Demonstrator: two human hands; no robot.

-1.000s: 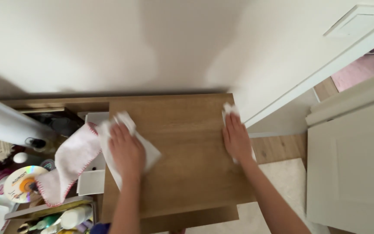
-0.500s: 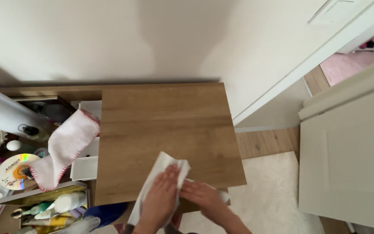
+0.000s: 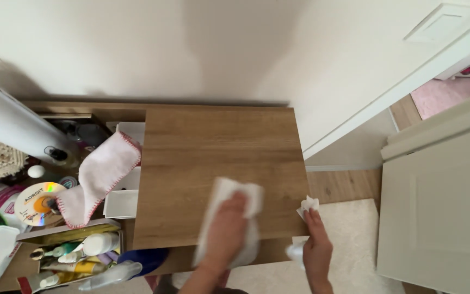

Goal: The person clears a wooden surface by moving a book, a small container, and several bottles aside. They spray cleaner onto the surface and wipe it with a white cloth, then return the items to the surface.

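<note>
My left hand (image 3: 228, 231) presses a soft white cloth (image 3: 229, 218) flat on the wood-grain tabletop (image 3: 213, 147); my right hand (image 3: 316, 247) pinches a crumpled tissue (image 3: 308, 206).

Cloth (image 3: 229, 218) on tabletop (image 3: 218, 147), left of tissue (image 3: 308, 206)

Left hand (image 3: 228, 228) flat, palm down, fingers together and pointing away from the body, blurred; pressed on a cloth (image 3: 229, 218) near the desk (image 3: 218, 147) front edge. Left forearm rising from the bottom of the view, roughly straight. Right hand (image 3: 316, 245) just past the desk's front right corner, off its edge, fingers curled around a crumpled tissue (image 3: 307, 206), knuckles up. Right wrist straight, forearm cut off at the bottom. Hands near each other, not touching.
</note>
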